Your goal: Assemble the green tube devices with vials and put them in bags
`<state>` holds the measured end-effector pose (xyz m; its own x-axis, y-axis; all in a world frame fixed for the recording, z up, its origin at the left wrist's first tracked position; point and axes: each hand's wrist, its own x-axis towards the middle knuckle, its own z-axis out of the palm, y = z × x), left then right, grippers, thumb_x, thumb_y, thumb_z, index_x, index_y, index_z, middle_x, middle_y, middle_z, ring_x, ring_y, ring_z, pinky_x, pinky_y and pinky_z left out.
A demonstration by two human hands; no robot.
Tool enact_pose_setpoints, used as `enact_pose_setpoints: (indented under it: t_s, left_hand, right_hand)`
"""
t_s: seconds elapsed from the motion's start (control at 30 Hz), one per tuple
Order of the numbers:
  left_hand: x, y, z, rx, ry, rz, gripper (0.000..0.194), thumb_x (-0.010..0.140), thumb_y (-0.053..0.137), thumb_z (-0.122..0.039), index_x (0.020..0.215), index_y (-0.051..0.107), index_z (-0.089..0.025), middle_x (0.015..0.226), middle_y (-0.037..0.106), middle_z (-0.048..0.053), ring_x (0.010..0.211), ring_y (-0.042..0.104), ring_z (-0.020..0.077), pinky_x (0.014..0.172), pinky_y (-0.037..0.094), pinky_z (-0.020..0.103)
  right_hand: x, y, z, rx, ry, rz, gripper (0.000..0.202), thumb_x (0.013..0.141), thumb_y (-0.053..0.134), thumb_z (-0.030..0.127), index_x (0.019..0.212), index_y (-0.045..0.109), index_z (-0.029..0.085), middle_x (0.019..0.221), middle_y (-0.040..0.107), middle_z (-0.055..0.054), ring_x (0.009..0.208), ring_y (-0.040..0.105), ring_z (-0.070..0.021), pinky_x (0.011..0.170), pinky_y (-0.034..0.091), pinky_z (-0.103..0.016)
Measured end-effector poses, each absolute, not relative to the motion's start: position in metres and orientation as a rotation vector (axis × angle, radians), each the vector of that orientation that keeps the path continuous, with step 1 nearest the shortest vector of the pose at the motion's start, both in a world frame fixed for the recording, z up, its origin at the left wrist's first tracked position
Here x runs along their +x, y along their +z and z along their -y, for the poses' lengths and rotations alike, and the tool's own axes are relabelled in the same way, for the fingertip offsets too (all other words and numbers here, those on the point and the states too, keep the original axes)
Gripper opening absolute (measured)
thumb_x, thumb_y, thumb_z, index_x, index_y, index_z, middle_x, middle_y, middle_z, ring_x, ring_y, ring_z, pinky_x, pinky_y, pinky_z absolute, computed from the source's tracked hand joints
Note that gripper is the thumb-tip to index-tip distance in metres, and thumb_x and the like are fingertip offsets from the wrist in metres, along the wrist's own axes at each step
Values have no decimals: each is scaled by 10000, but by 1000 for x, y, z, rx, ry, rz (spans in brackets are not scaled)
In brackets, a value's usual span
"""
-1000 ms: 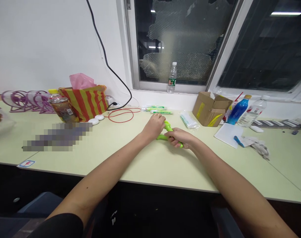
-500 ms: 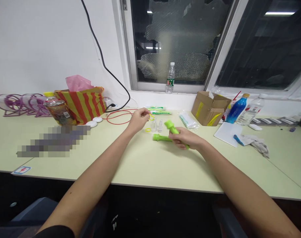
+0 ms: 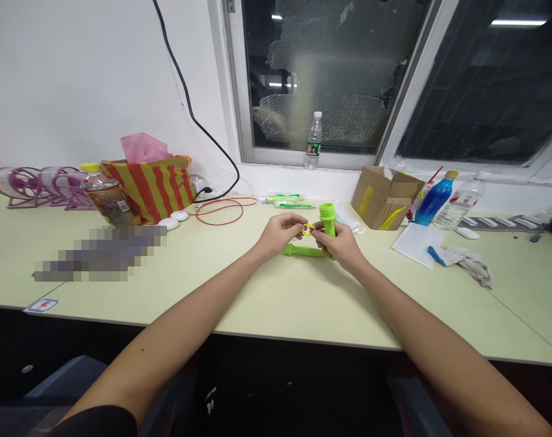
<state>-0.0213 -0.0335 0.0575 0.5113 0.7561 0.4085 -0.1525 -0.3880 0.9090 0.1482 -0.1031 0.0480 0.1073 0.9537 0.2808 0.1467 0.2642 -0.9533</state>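
Between the fingertips of both hands is a small yellow ring. My left hand is closed in a pinch on the ring's left side. My right hand wraps its fingers round a green plastic tube, which stands nearly upright with its threaded end on top. The thumb and forefinger of that hand also reach the ring's right side. A second green tube lies on the table just below the hands. The clear plastic pieces behind my left hand are almost wholly hidden.
Green-and-white packets and a red cord lie at the back of the table. A cardboard box stands right of the hands, near a blue bottle and a glove. At left are a striped bag and a drink bottle.
My left hand has moved right, bringing the yellow ring to my right hand. The green tube in my right hand has swung from tilted to nearly upright.
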Motion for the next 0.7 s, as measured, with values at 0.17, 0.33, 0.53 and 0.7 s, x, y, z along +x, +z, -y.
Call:
enact_pose_setpoints:
  t_s: [0.17,0.33,0.53,0.7]
  left_hand:
    - [-20,56,33,1678,1058,-535,226,779,663,-288,939,687,-130,789,688,48,690,620,129,700,521,306]
    - [-20,55,31,1591,1010,-541,233,793,648,-276,976,675,-135,771,688,49,704,624,133,716,509,314]
    - [-21,56,34,1663,991,-465,281,689,771,-277,921,683,-145,869,682,53,836,638,161,774,496,317]
    - [-20,54,34,1930,1063,-480,181,710,749,-288,825,693,-160,944,655,62,858,612,157,781,491,308]
  right_hand:
    - [151,47,102,-1137,859,1342,282,744,708,409,884,635,176,548,512,32,394,425,-89,335,315,-221]
    - [149,48,102,-1104,866,1336,263,754,703,389,893,629,178,536,511,37,382,420,-90,325,301,-221]
    - [151,46,100,-1088,845,1303,230,737,703,340,874,606,182,561,534,38,385,450,-96,336,317,-225]
    - [153,45,99,-1121,766,1325,217,713,688,305,876,633,173,611,565,27,413,449,-89,386,339,-234]
